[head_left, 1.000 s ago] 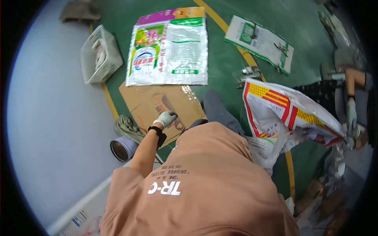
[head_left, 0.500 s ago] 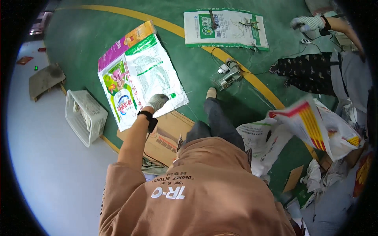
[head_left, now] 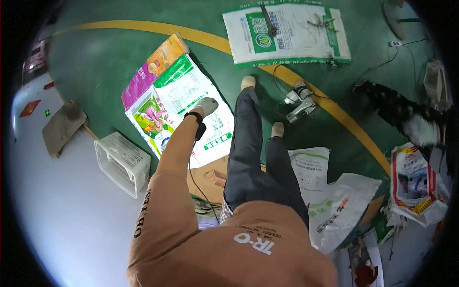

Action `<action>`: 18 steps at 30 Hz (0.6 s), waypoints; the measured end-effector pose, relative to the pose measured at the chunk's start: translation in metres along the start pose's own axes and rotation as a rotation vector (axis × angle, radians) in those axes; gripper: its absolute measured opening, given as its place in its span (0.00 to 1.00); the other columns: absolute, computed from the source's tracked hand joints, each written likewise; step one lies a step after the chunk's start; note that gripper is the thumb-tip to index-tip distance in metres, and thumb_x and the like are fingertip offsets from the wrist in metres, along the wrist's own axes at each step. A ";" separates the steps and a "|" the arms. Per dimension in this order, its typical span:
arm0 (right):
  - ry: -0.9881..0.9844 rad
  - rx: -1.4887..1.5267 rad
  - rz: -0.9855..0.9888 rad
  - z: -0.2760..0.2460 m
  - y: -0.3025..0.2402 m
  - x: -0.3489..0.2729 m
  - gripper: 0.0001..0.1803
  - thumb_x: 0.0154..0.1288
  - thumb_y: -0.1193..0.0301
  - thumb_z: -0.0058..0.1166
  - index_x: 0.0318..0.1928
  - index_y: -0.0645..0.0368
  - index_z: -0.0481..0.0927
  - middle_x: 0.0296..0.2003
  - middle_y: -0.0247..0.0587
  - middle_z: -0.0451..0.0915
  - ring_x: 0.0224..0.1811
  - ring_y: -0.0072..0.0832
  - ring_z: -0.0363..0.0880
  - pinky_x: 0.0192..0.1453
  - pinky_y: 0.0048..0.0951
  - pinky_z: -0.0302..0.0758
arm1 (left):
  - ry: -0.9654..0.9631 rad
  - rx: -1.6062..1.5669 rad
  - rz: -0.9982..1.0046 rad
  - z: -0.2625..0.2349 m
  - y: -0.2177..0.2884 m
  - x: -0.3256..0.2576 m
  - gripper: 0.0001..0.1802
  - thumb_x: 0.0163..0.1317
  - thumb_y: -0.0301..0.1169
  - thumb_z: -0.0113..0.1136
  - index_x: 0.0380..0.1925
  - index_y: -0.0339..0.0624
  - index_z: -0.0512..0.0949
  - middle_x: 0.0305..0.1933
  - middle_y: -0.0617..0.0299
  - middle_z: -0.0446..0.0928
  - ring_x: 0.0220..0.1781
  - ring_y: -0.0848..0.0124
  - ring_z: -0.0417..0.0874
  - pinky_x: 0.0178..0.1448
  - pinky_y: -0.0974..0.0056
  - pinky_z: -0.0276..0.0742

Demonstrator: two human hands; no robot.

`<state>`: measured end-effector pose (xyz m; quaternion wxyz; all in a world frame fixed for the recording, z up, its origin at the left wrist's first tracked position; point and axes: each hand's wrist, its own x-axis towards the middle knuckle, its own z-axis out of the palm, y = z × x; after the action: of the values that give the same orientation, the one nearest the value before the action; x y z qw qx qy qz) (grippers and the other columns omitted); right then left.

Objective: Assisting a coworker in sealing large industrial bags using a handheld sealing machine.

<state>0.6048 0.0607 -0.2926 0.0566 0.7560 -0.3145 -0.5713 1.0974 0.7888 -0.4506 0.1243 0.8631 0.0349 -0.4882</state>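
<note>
**Gloved hand over the printed sack**

The left hand (head_left: 206, 105), gloved, hangs with fingers loosely together, gripping nothing, above the colourful printed sack (head_left: 179, 103) spread flat on the green floor (head_left: 105, 62); a white plastic crate (head_left: 120, 161) sits well left and nearer the body; flattened cardboard (head_left: 210, 179) lies just behind the wrist; the right hand is out of sight.

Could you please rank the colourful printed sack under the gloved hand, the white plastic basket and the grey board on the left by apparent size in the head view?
1. Colourful printed sack
2. White plastic basket
3. Grey board, though it looks close to the basket
</note>
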 end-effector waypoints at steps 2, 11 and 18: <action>-0.015 0.035 0.051 -0.026 -0.030 -0.002 0.17 0.66 0.59 0.54 0.50 0.51 0.84 0.51 0.35 0.84 0.51 0.35 0.84 0.50 0.43 0.78 | -0.046 -0.004 -0.045 -0.007 -0.001 0.077 0.26 0.67 0.46 0.50 0.55 0.39 0.80 0.58 0.46 0.80 0.61 0.51 0.78 0.66 0.56 0.71; -0.110 0.121 0.250 -0.108 -0.105 0.011 0.16 0.64 0.60 0.56 0.47 0.54 0.84 0.48 0.37 0.85 0.49 0.36 0.84 0.49 0.43 0.78 | -0.120 -0.129 0.019 0.017 -0.030 0.314 0.25 0.67 0.44 0.46 0.51 0.38 0.81 0.54 0.41 0.80 0.59 0.47 0.79 0.64 0.51 0.72; -0.182 0.249 0.408 -0.135 -0.147 0.016 0.15 0.63 0.61 0.57 0.45 0.56 0.84 0.45 0.39 0.85 0.48 0.37 0.84 0.47 0.44 0.78 | 0.051 -0.790 -0.447 0.074 -0.052 0.449 0.46 0.63 0.55 0.60 0.74 0.43 0.58 0.64 0.56 0.73 0.59 0.66 0.73 0.56 0.59 0.74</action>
<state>0.7887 0.1316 -0.3256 0.0488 0.6236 -0.5322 -0.5706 1.2599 0.7927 -0.8792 0.3347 0.7327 0.4068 -0.4310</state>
